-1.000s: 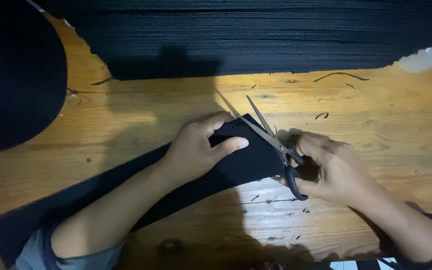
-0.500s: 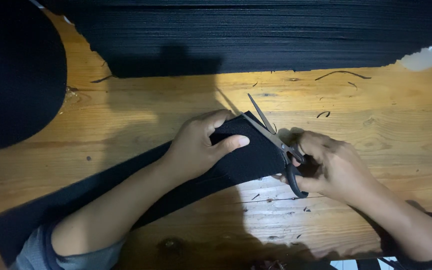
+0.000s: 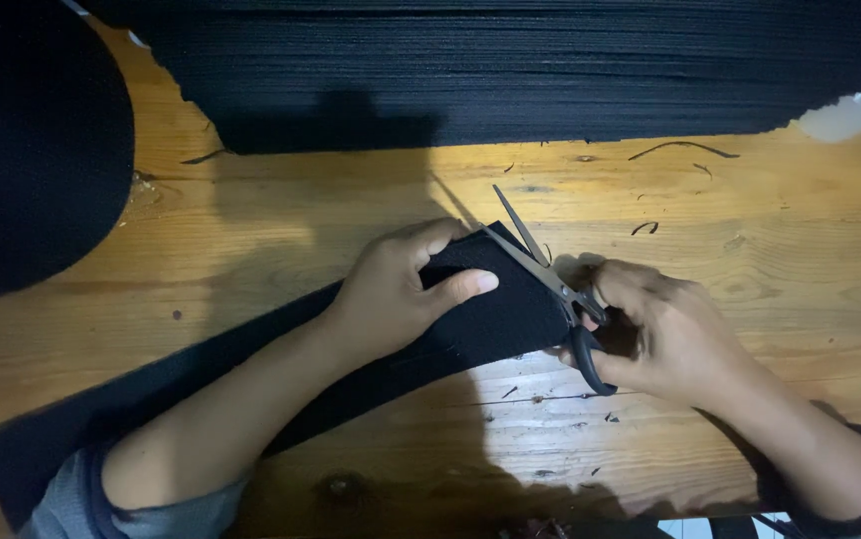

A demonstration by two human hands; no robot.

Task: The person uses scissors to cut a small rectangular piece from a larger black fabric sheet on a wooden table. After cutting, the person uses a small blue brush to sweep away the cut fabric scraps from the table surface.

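Observation:
A long strip of black fabric [image 3: 495,319] lies across the wooden table [image 3: 351,210], running from the lower left up to the middle. My left hand [image 3: 396,289] presses on the strip's upper end, with the thumb over the top of the cloth. My right hand [image 3: 665,334] grips the black handles of a pair of scissors [image 3: 545,269]. The scissor blades are slightly parted and point up-left along the strip's right edge.
A wide stack of black fabric [image 3: 510,70] covers the far side of the table. A rounded black piece [image 3: 26,150] lies at the upper left. Small black thread scraps [image 3: 680,150] are scattered on the wood near the scissors.
The scissor blades have closed somewhat along the strip's edge. Both hands stay in nearly the same places.

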